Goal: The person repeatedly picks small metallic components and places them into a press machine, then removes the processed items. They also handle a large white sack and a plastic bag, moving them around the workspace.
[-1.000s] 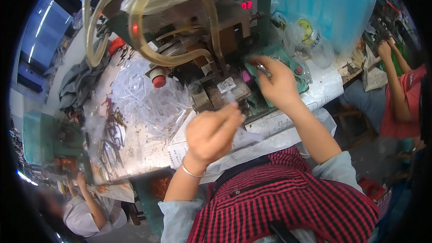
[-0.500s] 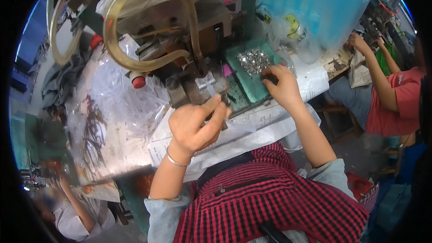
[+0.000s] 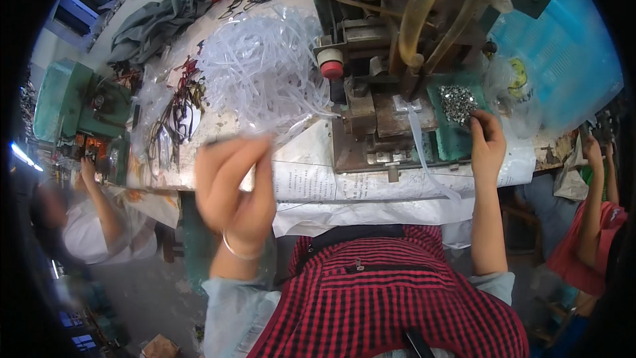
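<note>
My left hand [image 3: 235,185], with a bracelet at its wrist, hangs over the front edge of the table, left of the press. Its fingers are bent but smeared by motion, so I cannot tell whether they hold anything. A translucent strip [image 3: 421,142] lies with one end on the metal block [image 3: 391,122] of the press and trails over the front paper. My right hand [image 3: 489,149] rests at the right edge of the green tray [image 3: 448,149]. Its thumb and forefinger are curled together beside a pile of small shiny metal pieces [image 3: 457,103]; what they pinch is hidden.
A heap of clear strips [image 3: 258,69] covers the table left of the press. A red button [image 3: 331,68] and a yellowish hose [image 3: 414,20] belong to the machine. Dark cords [image 3: 173,109] lie farther left. A blue crate [image 3: 563,59] stands right. Co-workers sit at both sides.
The view has swung leftward. My left hand has drawn away from the press to the left, leaving the strip on the block. My right hand stays by the metal pieces.
</note>
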